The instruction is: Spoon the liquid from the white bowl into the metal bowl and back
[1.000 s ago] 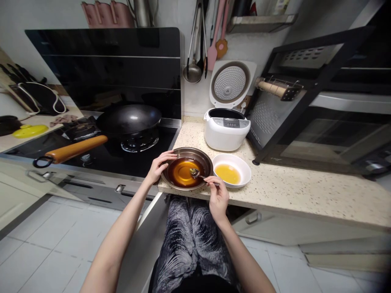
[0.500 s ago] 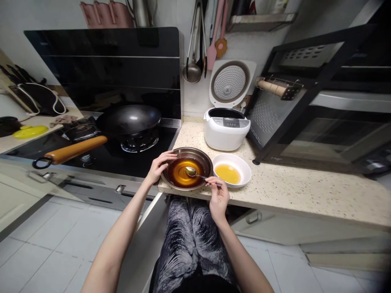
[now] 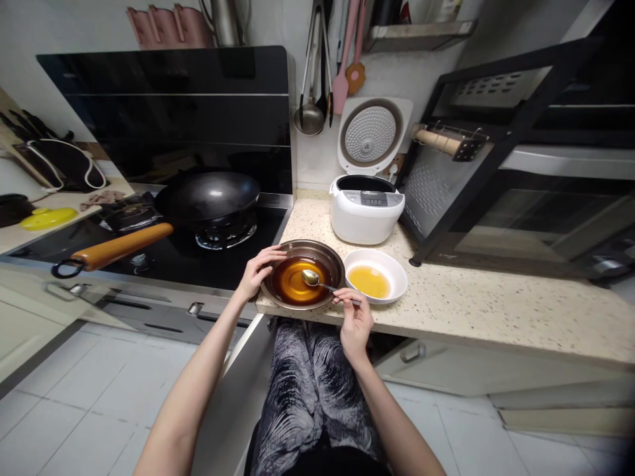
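Note:
A round metal bowl (image 3: 333, 259) holding brown-amber liquid stands at the counter's front edge. My left hand (image 3: 256, 274) grips its left rim, fingers on the far side and thumb nearer me. A metal spoon (image 3: 311, 277) is pinched by its handle in my right hand (image 3: 355, 320). The spoon's head is over the liquid, near the middle of the bowl; whether it dips in I cannot tell. Just right of the metal bowl sits a white bowl (image 3: 399, 277) with a shallow yellow-orange liquid (image 3: 368, 282) in it.
Behind the bowls stands a white rice cooker (image 3: 367, 219), lid raised. A black wok (image 3: 208, 196) rests on the stove, its wooden handle (image 3: 122, 246) sticking out toward the front left. A rack with an oven (image 3: 520, 225) fills the right. Below, a cabinet door (image 3: 233, 390) hangs open.
The view has shifted slightly. Both hands, the spoon and the bowls keep nearly the same places.

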Demonstrator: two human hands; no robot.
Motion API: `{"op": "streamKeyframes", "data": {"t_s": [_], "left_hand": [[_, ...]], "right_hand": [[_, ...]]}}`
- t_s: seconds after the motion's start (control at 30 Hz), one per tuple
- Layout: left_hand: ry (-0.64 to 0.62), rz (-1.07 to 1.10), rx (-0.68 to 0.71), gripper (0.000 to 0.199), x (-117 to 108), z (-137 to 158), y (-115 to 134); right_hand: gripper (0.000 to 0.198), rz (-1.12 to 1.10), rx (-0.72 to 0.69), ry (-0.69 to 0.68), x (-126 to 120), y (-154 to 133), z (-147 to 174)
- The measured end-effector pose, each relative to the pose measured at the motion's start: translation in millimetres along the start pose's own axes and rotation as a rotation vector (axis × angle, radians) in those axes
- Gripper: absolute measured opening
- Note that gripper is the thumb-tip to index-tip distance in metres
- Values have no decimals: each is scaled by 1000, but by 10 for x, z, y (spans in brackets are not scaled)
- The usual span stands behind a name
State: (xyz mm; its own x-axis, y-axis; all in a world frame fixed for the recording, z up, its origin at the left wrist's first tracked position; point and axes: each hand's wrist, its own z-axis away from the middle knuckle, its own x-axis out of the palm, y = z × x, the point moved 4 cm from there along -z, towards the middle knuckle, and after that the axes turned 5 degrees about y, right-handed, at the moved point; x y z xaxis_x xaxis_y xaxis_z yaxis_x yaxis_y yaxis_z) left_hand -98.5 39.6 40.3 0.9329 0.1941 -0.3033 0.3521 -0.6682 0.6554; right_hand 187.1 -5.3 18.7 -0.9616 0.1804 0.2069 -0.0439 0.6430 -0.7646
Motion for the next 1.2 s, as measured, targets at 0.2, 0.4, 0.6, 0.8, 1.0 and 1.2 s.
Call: {"op": "streamKeyframes", "data": {"t_s": [0.2, 0.4, 0.6, 0.8, 1.0, 1.2], "left_hand": [[-8, 0, 1, 36, -3, -5, 18], [-9, 0, -4, 35, -4, -14, 31], [-10, -4, 1, 36, 0, -8, 31], [-14, -18, 0, 37, -5, -1, 31], [-15, -6, 4, 36, -10, 0, 20], [-15, -9, 1, 36, -7, 5, 32]], "right_hand": [[17, -10, -10, 13, -27, -19, -43], [17, -4, -12, 62, -77, -122, -157], [16, -5, -25, 138, -182, -231, -323], [15, 38, -71, 226, -423, -297, -464], [14, 148, -133, 266, -635, -264, -455], [14, 305, -365, 93, -712, -200, -375]]}}
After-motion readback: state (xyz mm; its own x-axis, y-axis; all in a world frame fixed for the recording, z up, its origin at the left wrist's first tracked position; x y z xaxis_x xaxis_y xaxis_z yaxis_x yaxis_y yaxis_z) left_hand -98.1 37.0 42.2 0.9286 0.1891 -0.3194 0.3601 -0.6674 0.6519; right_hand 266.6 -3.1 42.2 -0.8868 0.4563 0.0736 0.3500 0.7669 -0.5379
